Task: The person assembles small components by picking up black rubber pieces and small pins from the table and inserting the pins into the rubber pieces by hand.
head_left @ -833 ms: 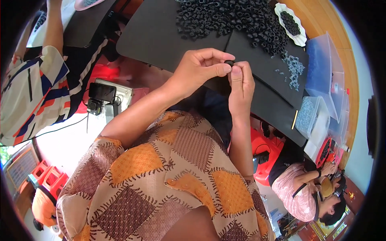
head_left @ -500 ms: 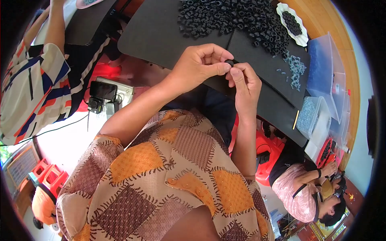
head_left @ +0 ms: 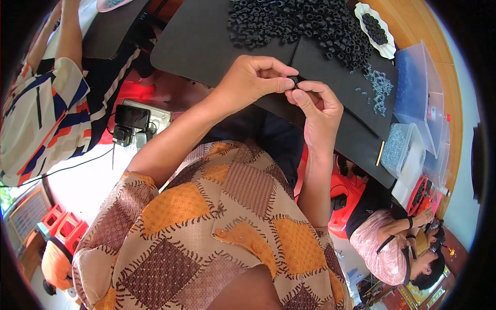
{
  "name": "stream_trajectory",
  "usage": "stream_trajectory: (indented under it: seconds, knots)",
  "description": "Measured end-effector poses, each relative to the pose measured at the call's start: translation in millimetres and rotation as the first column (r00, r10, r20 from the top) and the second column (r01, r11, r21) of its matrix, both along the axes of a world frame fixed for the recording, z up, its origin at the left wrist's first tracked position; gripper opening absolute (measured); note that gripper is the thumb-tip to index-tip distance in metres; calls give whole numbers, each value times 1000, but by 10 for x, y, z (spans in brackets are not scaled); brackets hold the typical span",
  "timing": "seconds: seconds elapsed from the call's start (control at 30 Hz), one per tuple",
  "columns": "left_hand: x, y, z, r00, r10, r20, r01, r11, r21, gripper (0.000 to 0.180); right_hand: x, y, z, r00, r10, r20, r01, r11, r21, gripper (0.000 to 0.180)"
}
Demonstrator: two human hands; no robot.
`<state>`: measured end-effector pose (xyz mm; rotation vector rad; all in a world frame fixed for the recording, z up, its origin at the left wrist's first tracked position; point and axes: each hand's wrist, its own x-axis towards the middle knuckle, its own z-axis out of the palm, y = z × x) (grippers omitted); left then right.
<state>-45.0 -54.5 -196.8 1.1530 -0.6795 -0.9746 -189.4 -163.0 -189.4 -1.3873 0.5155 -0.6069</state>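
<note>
My left hand point(head_left: 254, 78) and my right hand point(head_left: 319, 109) meet fingertip to fingertip over the near edge of a black table mat point(head_left: 201, 41). Between them they pinch one small black ring-shaped part point(head_left: 293, 80). A big heap of the same black rings point(head_left: 299, 23) lies on the mat just beyond my hands. To the right of the heap is a scatter of tiny grey metal pieces point(head_left: 380, 88).
A white scalloped dish point(head_left: 377, 23) holds more black rings at the far right. Clear plastic boxes point(head_left: 413, 93) stand along the table's right edge. One seated person point(head_left: 392, 248) is at lower right, another in a striped shirt point(head_left: 41, 103) at left. A phone on a stand point(head_left: 132, 121) sits below the table.
My hands have stayed together on the small black ring, with the fingers shifting slightly around it. Nothing else has moved.
</note>
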Motion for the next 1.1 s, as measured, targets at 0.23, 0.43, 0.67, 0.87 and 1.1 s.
stream_trajectory:
  seconds: [0.23, 0.43, 0.67, 0.87, 1.1]
  knots:
    - [37, 64, 17, 998, -46, 31, 44, 997, 61, 26, -9, 24, -9, 1000, 17, 21, -18, 999, 38, 12]
    - [44, 85, 10, 998, -38, 45, 36, 998, 43, 26, 37, 90, 31, 999, -14, 31, 14, 1000, 28, 14]
    - [42, 105, 41, 991, -18, 133, 11, 999, 52, 24, 34, 86, -42, 999, -46, -3, 46, 998, -52, 15]
    - [44, 88, -70, 948, -8, 318, -9, 999, 53, 21, 56, 91, -82, 973, -113, -203, 54, 960, -276, 17]
    - [-10, 92, -39, 805, 29, 592, -48, 999, 16, 18, 106, 134, -95, 952, -217, -218, 59, 824, -563, 24]
